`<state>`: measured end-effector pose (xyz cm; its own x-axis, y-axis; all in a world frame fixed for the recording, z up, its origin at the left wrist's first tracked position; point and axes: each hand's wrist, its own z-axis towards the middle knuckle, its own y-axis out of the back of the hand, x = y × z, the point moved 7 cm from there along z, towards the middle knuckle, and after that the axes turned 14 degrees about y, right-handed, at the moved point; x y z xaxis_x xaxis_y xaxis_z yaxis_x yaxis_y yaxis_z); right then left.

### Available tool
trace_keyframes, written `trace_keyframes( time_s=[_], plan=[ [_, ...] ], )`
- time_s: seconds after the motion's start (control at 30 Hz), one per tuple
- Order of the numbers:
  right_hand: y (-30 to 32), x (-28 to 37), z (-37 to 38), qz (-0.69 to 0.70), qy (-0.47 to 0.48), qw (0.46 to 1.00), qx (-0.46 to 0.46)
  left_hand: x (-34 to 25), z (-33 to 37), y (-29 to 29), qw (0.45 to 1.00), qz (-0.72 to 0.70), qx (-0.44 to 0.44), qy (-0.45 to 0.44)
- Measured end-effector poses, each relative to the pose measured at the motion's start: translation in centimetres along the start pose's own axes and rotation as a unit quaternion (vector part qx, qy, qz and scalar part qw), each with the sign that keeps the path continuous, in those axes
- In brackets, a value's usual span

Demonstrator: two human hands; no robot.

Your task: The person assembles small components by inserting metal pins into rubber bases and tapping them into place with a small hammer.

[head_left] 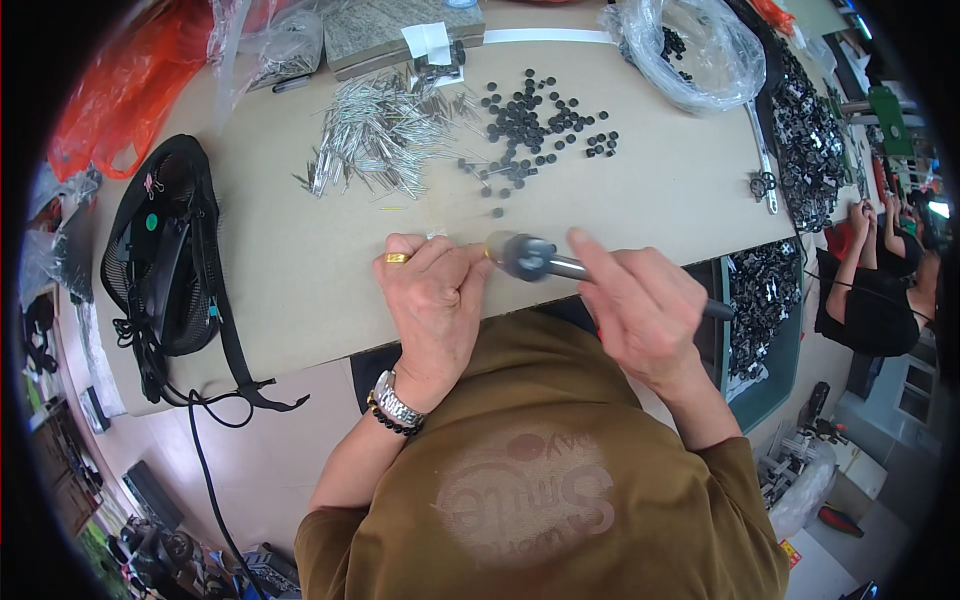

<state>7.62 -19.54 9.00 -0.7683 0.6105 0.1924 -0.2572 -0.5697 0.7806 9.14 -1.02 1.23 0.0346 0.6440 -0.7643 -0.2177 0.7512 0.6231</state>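
Note:
My right hand (645, 312) is closed round the handle of a small hammer (570, 267), index finger stretched out above the shaft. The hammer's head, blurred by motion, is beside the fingertips of my left hand (430, 287). That hand rests near the table's front edge, thumb and fingers pinched together; what they hold is too small or hidden to make out. Beyond my hands lie a heap of thin metal pins (375, 135) and, to its right, scattered small black round caps (525, 120). A single thin pin (391, 209) lies apart, nearer my left hand.
A black mesh bag (165, 250) with straps and a cable lies on the left. Scissors (763, 180) and a clear plastic bag (690, 50) are at the right. A stone-like block (390, 35) stands at the back. Right of the table, a green bin (770, 385) holds black parts.

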Motion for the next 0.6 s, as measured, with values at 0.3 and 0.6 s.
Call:
trace_keyframes(
  time_s=[0.3,0.6],
  plan=[
    [-0.8,-5.9,-2.1,0.164,-0.266,0.949,-0.035,-0.9,1.0,0.7,1.000,-0.019,-0.006,-0.012],
    [0.0,-12.1,-8.7,0.105,-0.461,0.879,-0.054,-5.5,10.1,2.6,0.997,0.012,0.075,0.024]
  ],
)
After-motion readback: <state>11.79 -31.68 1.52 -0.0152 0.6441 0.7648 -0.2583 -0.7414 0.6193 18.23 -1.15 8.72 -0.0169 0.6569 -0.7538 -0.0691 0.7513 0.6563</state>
